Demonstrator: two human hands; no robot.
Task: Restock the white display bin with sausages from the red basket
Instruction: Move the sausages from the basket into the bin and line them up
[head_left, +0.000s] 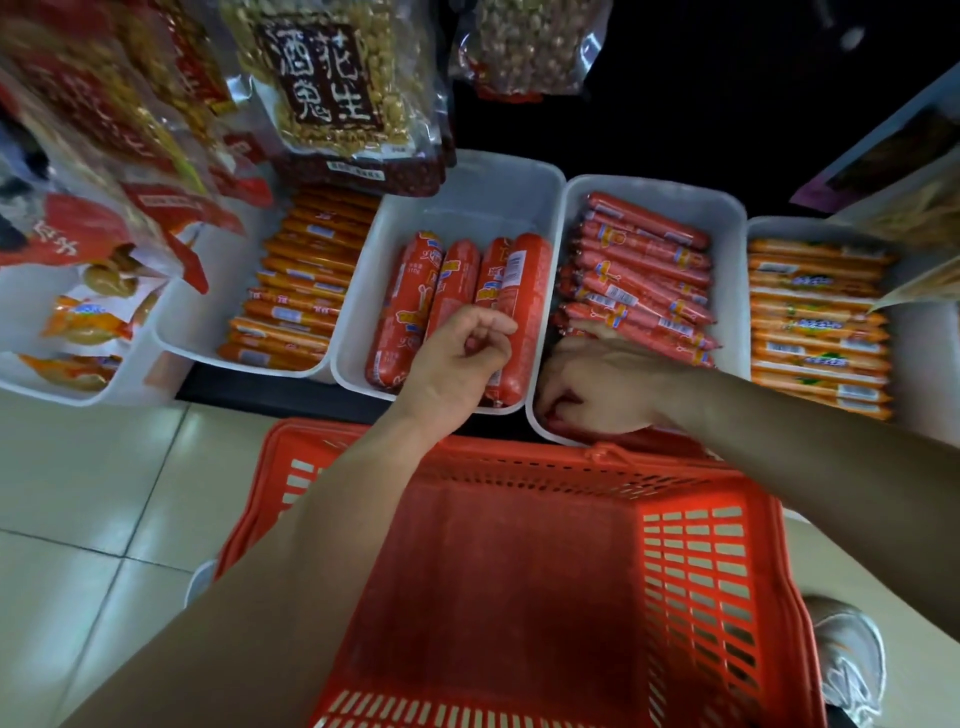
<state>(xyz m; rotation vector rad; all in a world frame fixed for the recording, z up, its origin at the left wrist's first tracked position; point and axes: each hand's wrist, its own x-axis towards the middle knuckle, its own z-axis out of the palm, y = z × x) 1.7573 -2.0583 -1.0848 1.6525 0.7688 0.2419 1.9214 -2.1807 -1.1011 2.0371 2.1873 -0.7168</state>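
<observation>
The red basket (519, 571) stands on the floor in front of me, and its visible bottom is bare. Several thick red sausages (410, 306) lie side by side in the middle white display bin (467, 202). My left hand (462, 358) hovers over them with curled fingers, its thumb tip against the rightmost thick sausage (524, 291). My right hand (597, 387) reaches into the near end of the neighbouring white bin (670, 192). Its fingers curl down around thin red sausages (644, 275) there.
More white bins hold orange sausage sticks at the left (296, 291) and right (815, 322). Snack bags (327, 88) hang above the bins. A bin of packaged snacks (78, 327) sits far left. The floor is tiled, and a shoe (852, 660) shows beside the basket.
</observation>
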